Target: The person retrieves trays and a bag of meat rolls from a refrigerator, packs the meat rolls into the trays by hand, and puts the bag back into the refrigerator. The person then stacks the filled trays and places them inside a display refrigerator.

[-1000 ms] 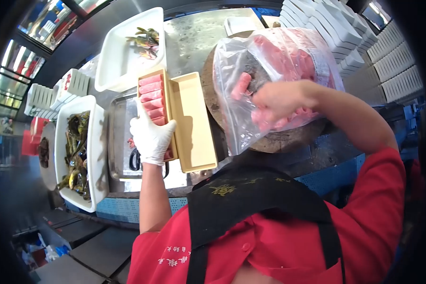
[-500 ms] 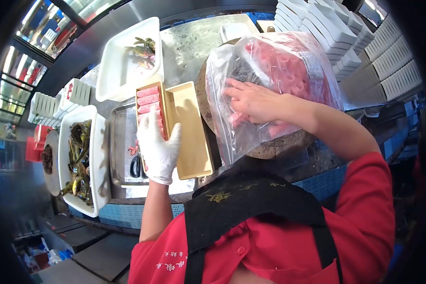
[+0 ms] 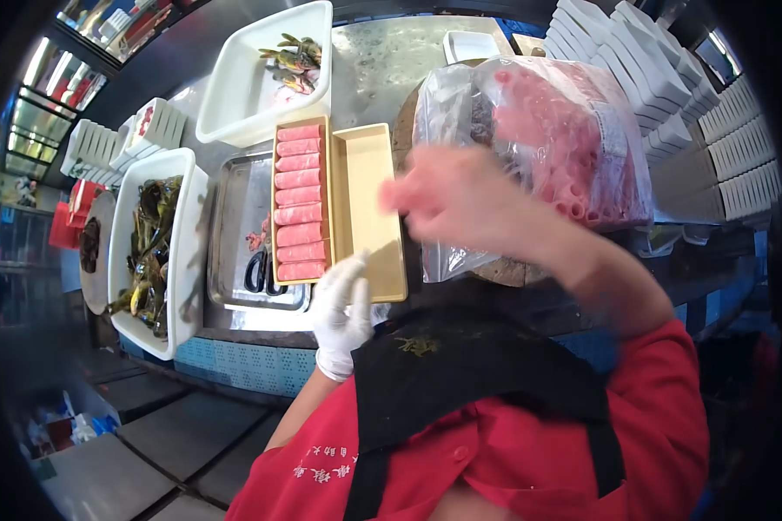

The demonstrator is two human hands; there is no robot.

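Observation:
My right hand (image 3: 456, 195), bare and blurred by motion, is closed on pink meat rolls (image 3: 398, 194) at the right edge of a bare yellow tray (image 3: 369, 174). Behind the hand, a clear plastic bag (image 3: 447, 104) full of more rolled pink meat lies on a round chopping board (image 3: 504, 273). My left hand (image 3: 343, 313), in a white glove, is by the near ends of the trays with its fingers apart and nothing in it. Left of the bare tray, a second yellow tray (image 3: 278, 139) holds a row of meat rolls (image 3: 300, 213).
A metal tray (image 3: 226, 200) with black-handled scissors (image 3: 255, 271) lies left of the yellow trays. White tubs hold dark green creatures (image 3: 152, 252) and a few fish-like pieces (image 3: 295, 56). Stacked white dishes (image 3: 617, 52) stand at the back right.
My right hand has come off the bag and moved left, now with meat rolls in it. My left hand has drawn back from the filled tray toward my body.

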